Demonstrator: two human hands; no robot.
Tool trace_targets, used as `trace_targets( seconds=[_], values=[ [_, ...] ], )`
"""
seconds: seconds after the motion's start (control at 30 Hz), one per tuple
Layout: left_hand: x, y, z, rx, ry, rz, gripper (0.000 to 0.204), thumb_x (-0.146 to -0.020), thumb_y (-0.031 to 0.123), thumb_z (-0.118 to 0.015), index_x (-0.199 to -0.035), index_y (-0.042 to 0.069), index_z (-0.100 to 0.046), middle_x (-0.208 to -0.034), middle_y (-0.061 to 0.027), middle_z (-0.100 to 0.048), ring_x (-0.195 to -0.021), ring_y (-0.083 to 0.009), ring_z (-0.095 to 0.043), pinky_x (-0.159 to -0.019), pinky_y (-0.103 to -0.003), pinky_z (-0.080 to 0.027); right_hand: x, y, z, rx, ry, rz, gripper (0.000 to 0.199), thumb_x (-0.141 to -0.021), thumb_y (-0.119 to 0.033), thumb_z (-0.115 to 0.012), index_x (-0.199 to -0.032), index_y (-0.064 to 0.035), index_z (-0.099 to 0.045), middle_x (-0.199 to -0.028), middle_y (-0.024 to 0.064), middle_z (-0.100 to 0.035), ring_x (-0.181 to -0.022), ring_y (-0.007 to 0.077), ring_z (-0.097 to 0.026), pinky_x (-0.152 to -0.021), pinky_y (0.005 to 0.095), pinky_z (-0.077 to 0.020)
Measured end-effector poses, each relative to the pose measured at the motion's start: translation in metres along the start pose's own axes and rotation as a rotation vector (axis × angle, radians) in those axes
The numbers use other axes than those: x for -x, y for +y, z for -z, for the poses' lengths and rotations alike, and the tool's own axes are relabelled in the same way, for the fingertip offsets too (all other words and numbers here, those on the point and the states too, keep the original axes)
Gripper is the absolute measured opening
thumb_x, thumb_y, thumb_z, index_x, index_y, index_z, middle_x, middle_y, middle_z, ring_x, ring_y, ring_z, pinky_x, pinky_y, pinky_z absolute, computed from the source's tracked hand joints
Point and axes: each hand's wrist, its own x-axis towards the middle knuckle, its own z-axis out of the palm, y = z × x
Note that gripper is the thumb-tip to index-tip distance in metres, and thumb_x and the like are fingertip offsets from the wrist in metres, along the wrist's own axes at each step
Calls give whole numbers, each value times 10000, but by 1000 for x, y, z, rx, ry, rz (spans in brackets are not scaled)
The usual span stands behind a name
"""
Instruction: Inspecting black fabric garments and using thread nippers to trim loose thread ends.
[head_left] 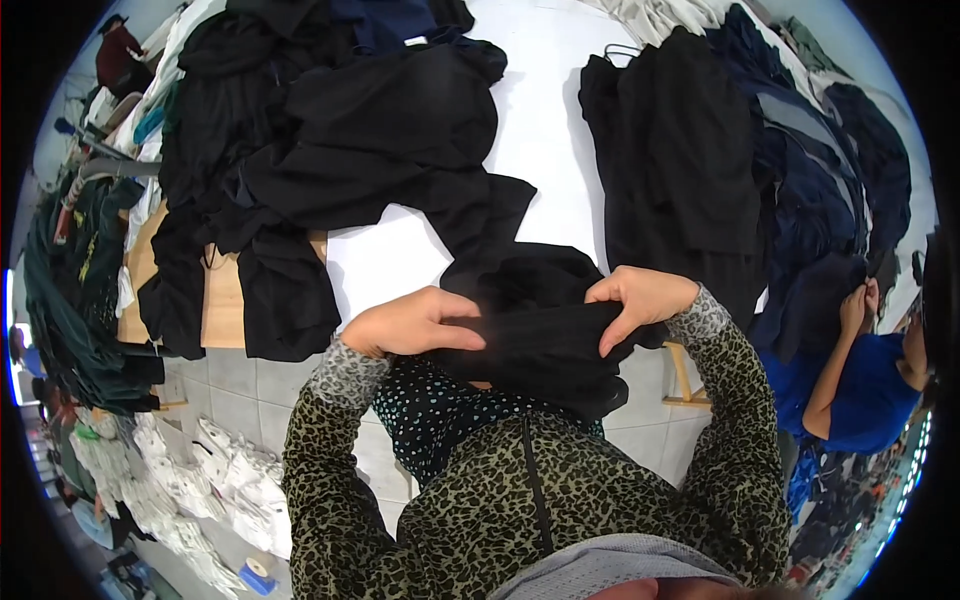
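A black garment (545, 345) is stretched between my two hands at the near edge of the table, and part of it hangs over that edge. My left hand (415, 320) pinches its left side, thumb on top and fingers hidden under the cloth. At its right side my right hand (645, 300) grips the fabric between thumb and fingers. Beyond my hands, more black cloth (490, 215) runs back towards a heap of black garments (390, 110); whether it joins the held piece I cannot tell. The exact kind of garment is unclear.
On the right lies a stack of black garments (675, 150), with navy garments (810, 170) beside it. A co-worker in a blue shirt (875, 400) handles dark cloth there. The white table (535, 110) shows between the heaps. White items (180, 470) lie at the lower left.
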Motion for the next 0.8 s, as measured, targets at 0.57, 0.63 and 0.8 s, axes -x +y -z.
trace_targets(
  seconds=[0.57,0.63,0.8],
  values=[
    [44,-12,53,-11,192,297,229,-782,154,-729,-708,35,-549,-617,80,-457,-573,-14,-368,-502,-202,-291,55,53,13,90,278,-30,322,-658,-142,-831,-823,28,-612,-666,10,-618,-623,30,-534,-566,218,-444],
    [55,-10,57,-8,266,343,243,-777,164,-734,-693,47,-538,-610,96,-423,-568,-13,-345,-500,-196,-268,62,62,15,43,312,-58,313,-660,-139,-825,-815,31,-614,-675,13,-626,-618,31,-522,-563,225,-440],
    [60,-12,52,-15,290,352,245,-787,163,-723,-679,51,-534,-597,99,-400,-557,-16,-325,-493,-206,-255,65,62,6,-134,312,43,265,-702,-119,-792,-818,35,-610,-670,2,-610,-623,26,-498,-561,218,-424]
  ],
)
